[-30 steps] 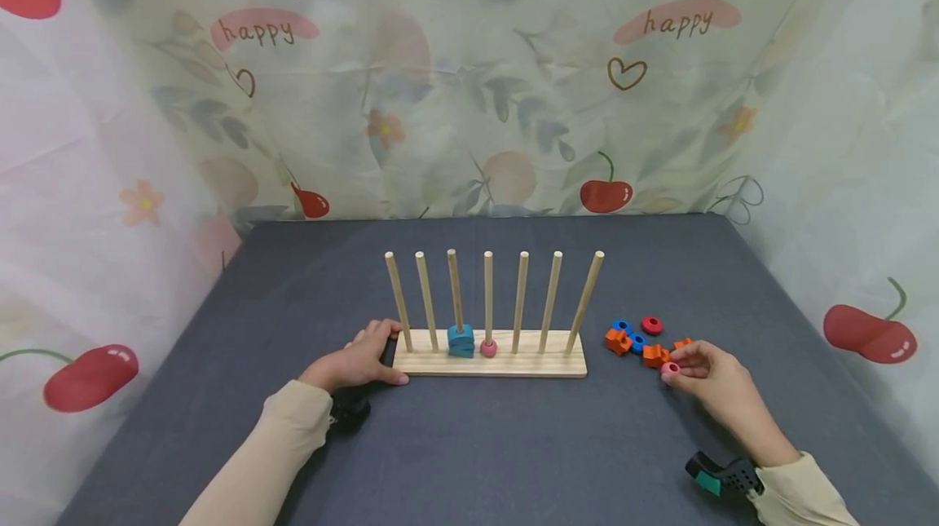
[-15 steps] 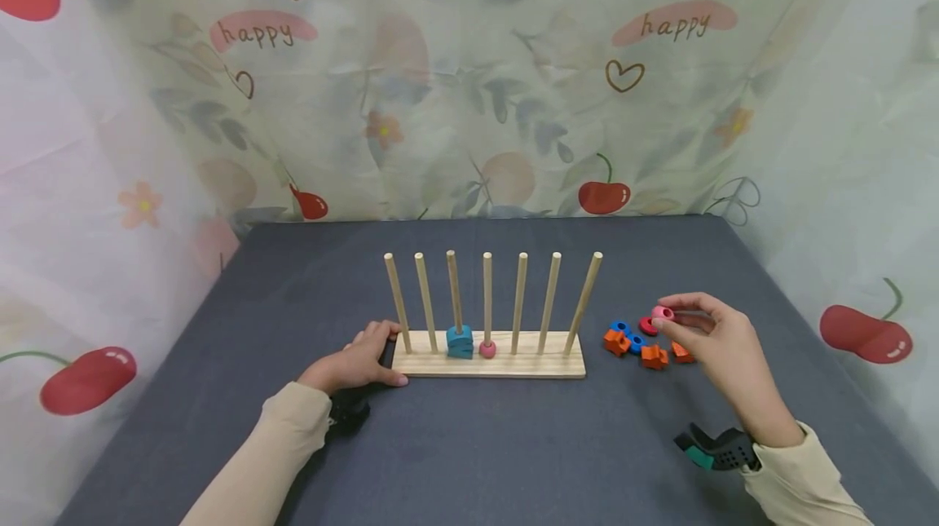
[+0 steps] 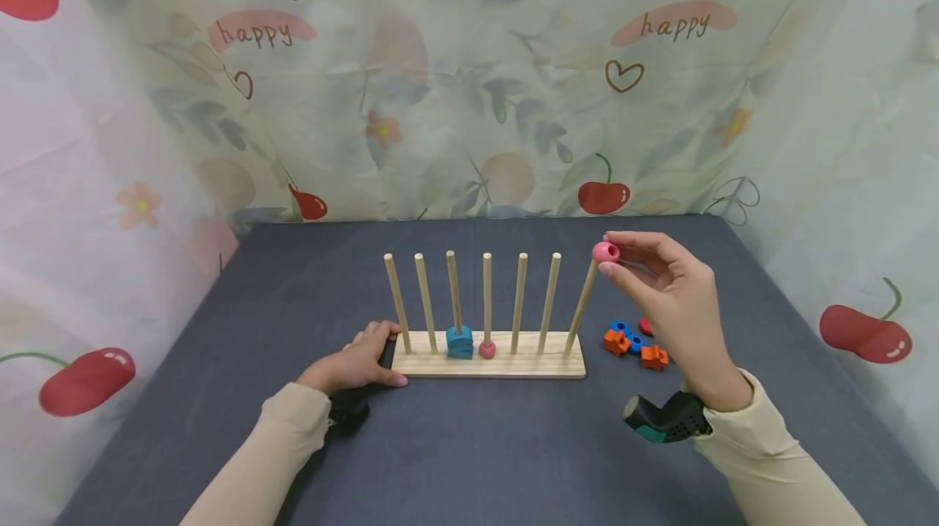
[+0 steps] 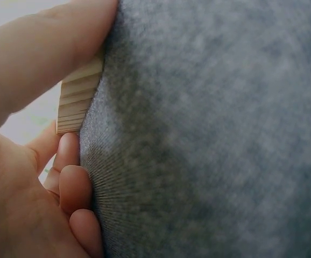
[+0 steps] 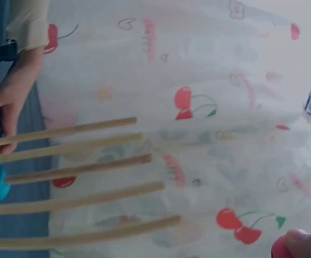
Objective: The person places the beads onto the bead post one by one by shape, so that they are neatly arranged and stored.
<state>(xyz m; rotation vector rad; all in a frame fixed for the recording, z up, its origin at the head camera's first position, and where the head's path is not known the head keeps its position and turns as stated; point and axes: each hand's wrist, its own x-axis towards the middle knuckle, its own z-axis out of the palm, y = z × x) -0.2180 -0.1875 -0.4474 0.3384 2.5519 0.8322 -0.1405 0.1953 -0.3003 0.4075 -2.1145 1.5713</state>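
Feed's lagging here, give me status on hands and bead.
Right hand pinches pink bead at top of rightmost peg. Left hand holds wooden base. Nothing blocking the peg.

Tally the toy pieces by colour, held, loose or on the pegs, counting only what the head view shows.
Pink beads: 2
Teal block: 1
Orange pieces: 2
Blue pieces: 2
Red ring, partly hidden: 1
Total: 8
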